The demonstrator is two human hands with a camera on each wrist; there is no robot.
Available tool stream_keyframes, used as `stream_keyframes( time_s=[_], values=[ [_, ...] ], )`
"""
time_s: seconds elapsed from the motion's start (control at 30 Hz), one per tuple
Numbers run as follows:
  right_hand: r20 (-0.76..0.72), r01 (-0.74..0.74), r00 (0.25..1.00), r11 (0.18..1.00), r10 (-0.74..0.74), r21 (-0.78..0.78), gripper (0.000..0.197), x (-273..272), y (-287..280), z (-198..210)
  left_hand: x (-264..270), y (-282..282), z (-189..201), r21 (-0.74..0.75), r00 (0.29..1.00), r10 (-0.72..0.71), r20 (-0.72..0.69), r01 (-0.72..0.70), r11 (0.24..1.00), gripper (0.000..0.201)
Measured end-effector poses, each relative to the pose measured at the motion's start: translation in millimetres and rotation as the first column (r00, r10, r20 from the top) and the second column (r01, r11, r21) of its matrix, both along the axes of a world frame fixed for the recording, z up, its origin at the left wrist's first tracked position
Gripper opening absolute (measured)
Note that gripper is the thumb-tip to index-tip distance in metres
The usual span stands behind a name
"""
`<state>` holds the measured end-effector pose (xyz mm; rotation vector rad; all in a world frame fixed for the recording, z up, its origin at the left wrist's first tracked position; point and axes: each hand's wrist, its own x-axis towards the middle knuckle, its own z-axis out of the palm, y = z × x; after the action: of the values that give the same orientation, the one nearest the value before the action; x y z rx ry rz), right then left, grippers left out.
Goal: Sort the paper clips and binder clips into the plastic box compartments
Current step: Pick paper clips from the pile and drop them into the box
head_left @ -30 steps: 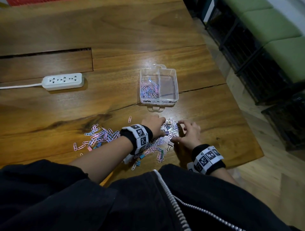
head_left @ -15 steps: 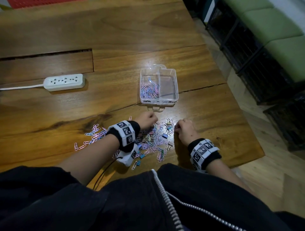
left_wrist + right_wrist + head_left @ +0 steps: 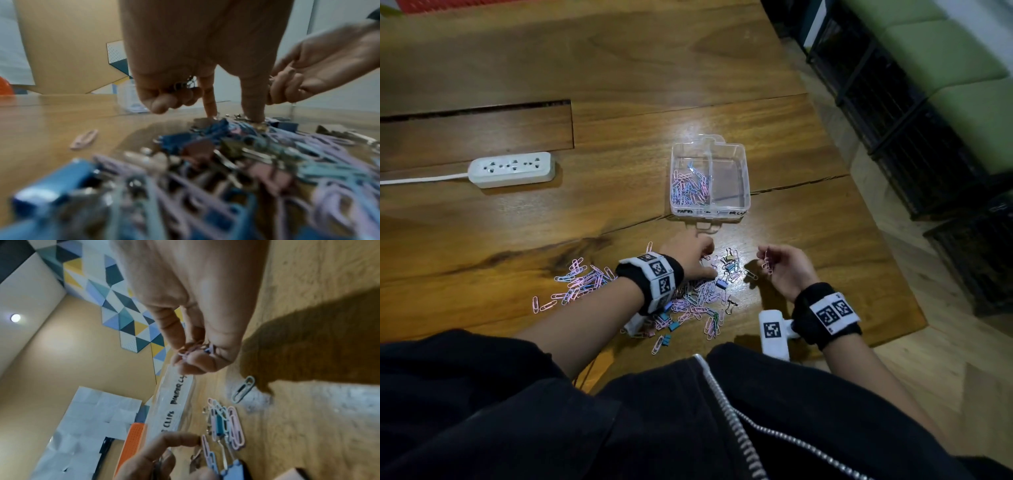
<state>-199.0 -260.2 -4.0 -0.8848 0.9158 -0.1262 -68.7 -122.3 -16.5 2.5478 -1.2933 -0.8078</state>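
A clear two-compartment plastic box (image 3: 745, 171) stands on the wooden table; its left half holds pastel paper clips (image 3: 690, 186) and its right half looks bare. Its labelled front wall (image 3: 174, 402) shows in the right wrist view. Nearer me lies a mixed pile of paper clips and small binder clips (image 3: 702, 298) (image 3: 226, 154). My left hand (image 3: 707, 260) (image 3: 233, 116) touches the pile with index finger and thumb, while its other fingers curl round some wire clips (image 3: 183, 86) of a kind I cannot tell. My right hand (image 3: 765, 257) (image 3: 193, 356), raised just right of the pile, pinches a few paper clips (image 3: 195, 348).
More paper clips (image 3: 582, 281) spread left of my left wrist. A white power strip (image 3: 512, 169) with its cord lies at the far left, below a long slot in the table top (image 3: 476, 109). The table's right edge (image 3: 887, 260) drops to the floor, beside black crates (image 3: 928, 144).
My right hand has lifted off the pile and turned palm-up with paper clips pinched in it. My left hand has shifted forward over the far part of the pile.
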Motion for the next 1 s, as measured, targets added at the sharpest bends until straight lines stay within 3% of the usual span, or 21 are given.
stream_keyframes(
  time_s=[0.1, 0.17, 0.2, 0.27, 0.37, 0.43, 0.47, 0.5, 0.57, 0.6, 0.63, 0.7, 0.73, 0.77, 0.83, 0.9, 0.93, 1.0],
  values=[
    [-0.046, -0.02, 0.999, 1.0, 0.021, 0.017, 0.026, 3, -2, -5, -7, -4, -6, -0.023, 0.995, -0.03, 0.092, 0.032, 0.999, 0.033],
    [-0.193, -0.134, 0.976, 0.978, 0.102, -0.16, 0.025, 9, 0, -10, -10, -6, -7, -0.032, 0.991, -0.058, 0.117, 0.062, 0.998, 0.025],
    [-0.285, -0.235, 0.947, 0.926, 0.149, -0.297, 0.023, 12, 2, -13, -11, -7, -7, -0.038, 0.989, -0.07, 0.129, 0.076, 0.996, 0.023],
    [-0.457, -0.452, 0.865, 0.718, 0.208, -0.529, 0.022, 18, 7, -18, -11, -7, -7, -0.025, 0.987, -0.074, 0.144, 0.078, 0.997, 0.021],
    [-0.614, -0.631, 0.76, 0.469, 0.213, -0.618, 0.022, 25, 15, -19, -10, -8, -7, -0.006, 0.992, -0.058, 0.11, 0.059, 0.998, 0.017],
    [-0.644, -0.667, 0.733, 0.421, 0.221, -0.615, 0.02, 28, 15, -20, -5, -8, -5, -0.097, 0.995, 0.06, -0.082, -0.068, 0.993, 0.017],
    [-0.654, -0.68, 0.72, 0.422, 0.231, -0.6, 0.018, 29, 16, -20, -2, -9, -3, -0.139, 0.955, 0.15, -0.254, -0.19, 0.972, 0.025],
    [-0.66, -0.691, 0.71, 0.424, 0.245, -0.585, 0.016, 30, 17, -20, 0, -9, 1, -0.157, 0.856, 0.24, -0.458, -0.344, 0.926, 0.028],
    [-0.671, -0.715, 0.686, 0.432, 0.282, -0.55, 0.016, 31, 18, -21, 3, -10, 8, -0.102, 0.521, 0.3, -0.799, -0.609, 0.786, 0.027],
    [-0.674, -0.723, 0.678, 0.429, 0.293, -0.541, 0.017, 31, 18, -20, 4, -10, 10, -0.052, 0.359, 0.28, -0.89, -0.691, 0.721, 0.024],
    [-0.67, -0.722, 0.68, 0.428, 0.298, -0.543, 0.016, 31, 17, -20, 6, -10, 11, -0.011, 0.248, 0.256, -0.934, -0.737, 0.676, 0.02],
    [-0.631, -0.685, 0.714, 0.492, 0.305, -0.537, 0.008, 30, 15, -22, 7, -11, 12, 0.02, 0.186, 0.242, -0.952, -0.753, 0.658, 0.011],
    [-0.589, -0.643, 0.747, 0.557, 0.307, -0.525, 0.008, 27, 12, -22, 6, -13, 14, 0.012, 0.229, 0.264, -0.937, -0.734, 0.679, 0.009],
    [-0.536, -0.583, 0.79, 0.636, 0.298, -0.505, 0.014, 24, 10, -21, 5, -15, 14, -0.017, 0.337, 0.301, -0.892, -0.69, 0.724, 0.012],
    [-0.394, -0.405, 0.888, 0.81, 0.238, -0.424, 0.021, 15, 4, -18, 0, -17, 13, -0.084, 0.644, 0.335, -0.688, -0.529, 0.845, 0.019],
    [-0.214, -0.231, 0.961, 0.935, 0.176, -0.27, 0.024, 5, -2, -12, -3, -17, 9, -0.065, 0.896, 0.25, -0.367, -0.292, 0.954, 0.008],
    [-0.128, -0.175, 0.98, 0.965, 0.152, -0.196, 0.024, 1, -5, -10, -4, -16, 6, -0.009, 0.966, 0.173, -0.193, -0.178, 0.984, 0.014],
    [-0.014, -0.138, 0.99, 0.985, 0.137, -0.104, 0.022, -6, -10, -7, -4, -16, 1, 0.068, 0.999, 0.028, 0.046, -0.031, 0.997, 0.03]
  ],
)
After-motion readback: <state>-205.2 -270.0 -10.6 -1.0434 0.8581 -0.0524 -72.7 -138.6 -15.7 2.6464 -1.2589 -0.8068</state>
